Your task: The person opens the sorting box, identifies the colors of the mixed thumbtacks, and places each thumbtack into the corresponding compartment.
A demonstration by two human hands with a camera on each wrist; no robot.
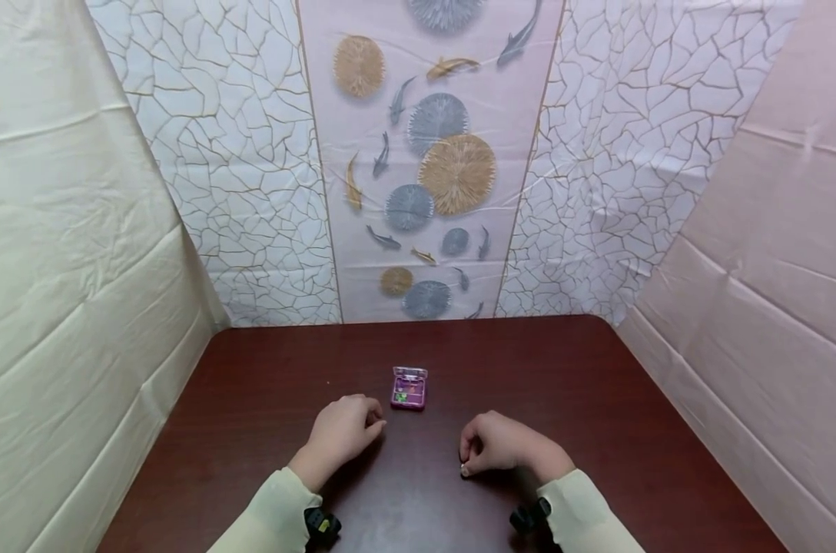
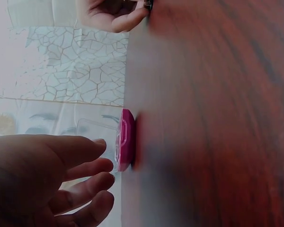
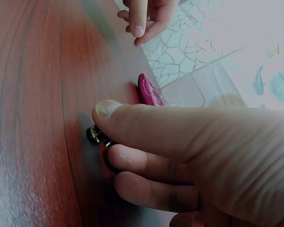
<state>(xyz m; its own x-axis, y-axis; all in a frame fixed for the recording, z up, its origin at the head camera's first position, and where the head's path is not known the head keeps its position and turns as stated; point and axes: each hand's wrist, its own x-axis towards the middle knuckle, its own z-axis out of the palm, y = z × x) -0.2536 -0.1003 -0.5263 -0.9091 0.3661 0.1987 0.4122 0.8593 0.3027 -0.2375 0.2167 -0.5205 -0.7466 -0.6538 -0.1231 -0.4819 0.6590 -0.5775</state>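
A small magenta compartment case point(image 1: 407, 407) stands on the table with its clear lid point(image 1: 409, 373) raised. Inside it lie tiny green and orange pieces. My left hand point(image 1: 345, 430) is just to the case's left and nearer to me, its fingers loosely bent and holding nothing; the left wrist view shows the thumb apart from the case. To the right of the case and nearer to me, my right hand point(image 1: 501, 444) pinches a tiny black-and-gold piece point(image 3: 93, 135) between thumb and fingers, close above the tabletop. Fingers partly cover the piece, so its kind is unclear.
The dark red-brown table point(image 1: 286, 353) has rounded far corners. A patterned cloth point(image 1: 418, 253) hangs behind it, with beige cloth at both sides. A white speck lies left of the case. Black devices point(image 1: 321, 526) are strapped at both wrists.
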